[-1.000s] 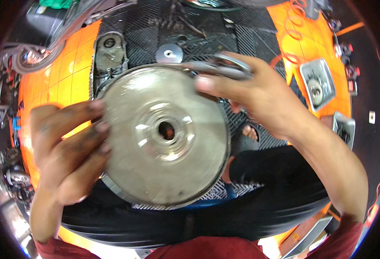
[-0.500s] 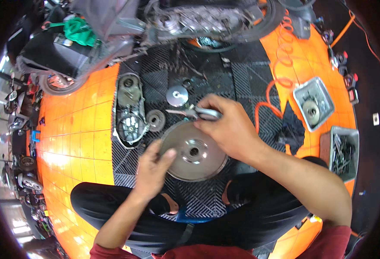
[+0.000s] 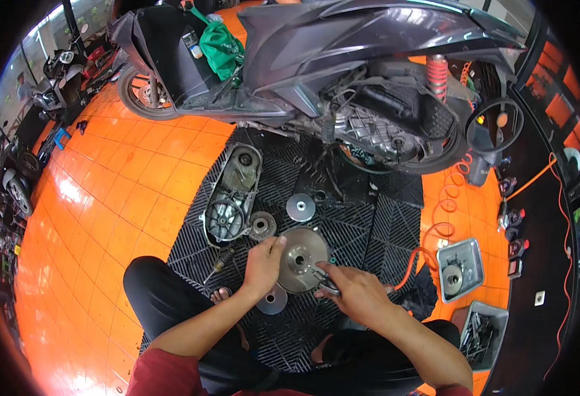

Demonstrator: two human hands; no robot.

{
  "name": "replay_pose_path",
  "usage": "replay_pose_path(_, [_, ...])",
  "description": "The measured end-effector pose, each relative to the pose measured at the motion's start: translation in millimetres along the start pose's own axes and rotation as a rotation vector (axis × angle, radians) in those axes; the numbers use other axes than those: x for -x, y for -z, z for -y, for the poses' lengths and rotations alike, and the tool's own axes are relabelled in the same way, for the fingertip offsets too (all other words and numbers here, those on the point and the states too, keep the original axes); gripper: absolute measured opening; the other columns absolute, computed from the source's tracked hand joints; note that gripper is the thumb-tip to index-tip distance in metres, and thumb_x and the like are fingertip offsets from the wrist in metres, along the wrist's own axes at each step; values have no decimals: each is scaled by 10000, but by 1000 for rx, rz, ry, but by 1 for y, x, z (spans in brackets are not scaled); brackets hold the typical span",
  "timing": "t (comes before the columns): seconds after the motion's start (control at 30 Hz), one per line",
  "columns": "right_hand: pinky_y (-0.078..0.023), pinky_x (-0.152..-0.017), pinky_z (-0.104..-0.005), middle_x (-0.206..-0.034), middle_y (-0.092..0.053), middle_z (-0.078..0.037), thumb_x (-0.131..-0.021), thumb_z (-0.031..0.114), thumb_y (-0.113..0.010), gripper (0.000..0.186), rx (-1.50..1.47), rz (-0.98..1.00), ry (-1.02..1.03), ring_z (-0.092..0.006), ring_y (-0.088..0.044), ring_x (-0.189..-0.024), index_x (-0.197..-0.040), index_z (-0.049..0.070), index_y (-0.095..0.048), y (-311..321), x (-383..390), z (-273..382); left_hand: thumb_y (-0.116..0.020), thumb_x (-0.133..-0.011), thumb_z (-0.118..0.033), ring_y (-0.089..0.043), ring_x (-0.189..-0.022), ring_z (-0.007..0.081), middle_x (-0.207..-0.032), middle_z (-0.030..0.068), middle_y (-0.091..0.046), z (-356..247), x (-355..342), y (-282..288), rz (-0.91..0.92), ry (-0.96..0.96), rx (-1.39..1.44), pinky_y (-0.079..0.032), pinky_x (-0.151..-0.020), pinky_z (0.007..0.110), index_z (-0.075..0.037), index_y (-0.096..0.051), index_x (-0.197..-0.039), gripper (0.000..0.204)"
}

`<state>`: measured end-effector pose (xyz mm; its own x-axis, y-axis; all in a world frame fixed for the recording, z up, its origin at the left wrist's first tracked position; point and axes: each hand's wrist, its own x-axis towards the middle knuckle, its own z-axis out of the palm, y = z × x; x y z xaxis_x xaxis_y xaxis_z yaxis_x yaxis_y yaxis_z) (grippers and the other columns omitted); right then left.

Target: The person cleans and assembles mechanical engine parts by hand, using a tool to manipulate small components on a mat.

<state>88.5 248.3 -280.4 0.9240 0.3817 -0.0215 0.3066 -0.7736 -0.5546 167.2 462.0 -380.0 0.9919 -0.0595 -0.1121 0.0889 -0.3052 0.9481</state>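
Note:
My left hand (image 3: 262, 265) grips the left rim of a large, round, dull metal disc (image 3: 298, 245) with a hole in its middle. The disc is held tilted above the black mat. At its lower right edge, my right hand (image 3: 356, 290) is closed around an air blow gun (image 3: 330, 288), mostly hidden by the fingers. An orange hose runs to it. Below the held disc a second metal disc (image 3: 273, 302) lies partly covered. A smaller shiny disc (image 3: 301, 207) and a toothed round part (image 3: 262, 226) rest beyond my hands.
A long metal engine cover (image 3: 213, 218) lies on the ribbed mat (image 3: 349, 241), with a screwdriver (image 3: 218, 266) near it. A scooter (image 3: 362, 53) stands across the far side. At right are a grey tray (image 3: 478, 267), a toolbox (image 3: 501, 323), black cloth (image 3: 422, 294) and coiled orange hose (image 3: 414, 257).
The view has tilted up, showing more of the scooter. My left hand has closed on the disc's rim. My right hand has moved from the disc's far edge to its lower right.

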Motion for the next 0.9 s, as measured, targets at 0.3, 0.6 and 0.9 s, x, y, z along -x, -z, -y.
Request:
replay_pose_path(0.3, [-577,-830,-454,-1082,-754,-169,-945,419,-706,521,-106,225,-48,-374,-729,-990,-1363,126,-602,10,-27,-5,-587,-1059,-270,-497,-624,264,-737,231,-598,-2,7,11,-37,-201,-166,-457,-647,413,67,-635,-948,358])
replay_pose_path(0.6, [-586,-834,-420,-1117,-752,-162,-930,316,-748,458,-71,-71,-7,-367,-732,-1001,-1328,107,-654,9,-38,-1,-609,-1044,-258,-551,-653,353,-796,248,-632,-16,5,14,-39,-137,-88,-466,-663,431,64,-639,-929,343])
replay_pose_path(0.9, [-589,-771,-412,-1038,-756,-167,-934,324,-748,440,-110,204,-34,-366,-740,-932,-1317,120,-673,17,-27,10,-613,-1037,-235,-643,-760,406,-857,256,-661,-18,0,13,-92,-251,-99,-490,-718,442,66,-659,-965,313])
